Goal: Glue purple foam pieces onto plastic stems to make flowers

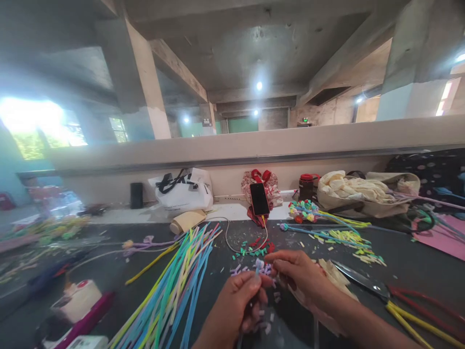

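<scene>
My left hand (242, 298) pinches a small pale lilac flower of fuzzy chenille stem (259, 265) between thumb and fingertips, its head standing just above them. My right hand (298, 272) is close beside it, fingers drawn together near the flower; whatever they hold is too small to make out. Short lilac stem pieces (236, 269) lie scattered on the dark table around and below both hands. Behind them are small green pieces (250, 250) and red pieces (268, 246). A crumpled beige scrap (336, 276) lies by my right wrist.
Long coloured chenille stems (178, 286) fan out at the left. Large scissors (363, 280) lie at the right, near yellow cut pieces (348, 240) and finished flowers (305, 212). A phone (259, 198) on a cable leans at the back, between a white bag (185, 191) and a dark jar (307, 188).
</scene>
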Tool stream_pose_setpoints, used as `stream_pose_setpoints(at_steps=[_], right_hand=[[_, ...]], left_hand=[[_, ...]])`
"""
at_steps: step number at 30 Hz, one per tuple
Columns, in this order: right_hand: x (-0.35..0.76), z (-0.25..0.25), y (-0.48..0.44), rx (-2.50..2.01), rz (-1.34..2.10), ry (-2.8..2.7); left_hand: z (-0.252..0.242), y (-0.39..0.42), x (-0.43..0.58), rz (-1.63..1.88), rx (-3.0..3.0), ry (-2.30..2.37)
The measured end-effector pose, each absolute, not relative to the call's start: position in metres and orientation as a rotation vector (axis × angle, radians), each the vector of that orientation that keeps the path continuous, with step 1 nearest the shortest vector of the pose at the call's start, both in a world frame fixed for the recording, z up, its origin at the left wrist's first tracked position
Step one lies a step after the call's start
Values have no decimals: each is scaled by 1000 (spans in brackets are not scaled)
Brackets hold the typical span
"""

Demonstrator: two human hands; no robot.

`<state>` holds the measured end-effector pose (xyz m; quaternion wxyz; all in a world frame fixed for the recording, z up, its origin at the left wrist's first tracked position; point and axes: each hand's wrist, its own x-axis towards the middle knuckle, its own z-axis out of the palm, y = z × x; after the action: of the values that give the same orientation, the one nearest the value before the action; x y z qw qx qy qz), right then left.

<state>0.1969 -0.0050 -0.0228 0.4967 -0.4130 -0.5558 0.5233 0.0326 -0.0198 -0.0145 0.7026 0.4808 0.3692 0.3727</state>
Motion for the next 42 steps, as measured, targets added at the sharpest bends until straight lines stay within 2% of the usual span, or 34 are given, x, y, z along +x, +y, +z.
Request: stream_pose_setpoints(at_steps=[5, 17, 32, 42], right_hand=[[203, -17, -4, -1074, 1244, -1393], [210, -2, -4, -1200, 1127, -1528], [203, -11, -11, -1268, 1072, -1708], [250, 13, -25, -1356, 854, -1811]], left_hand=[[-1, -22, 28, 955, 1365, 995], [-6, -20, 29, 1091, 1024, 1027], [-9, -14, 24, 1084, 973, 975], [-8, -16, 31, 1034, 1012, 1058]])
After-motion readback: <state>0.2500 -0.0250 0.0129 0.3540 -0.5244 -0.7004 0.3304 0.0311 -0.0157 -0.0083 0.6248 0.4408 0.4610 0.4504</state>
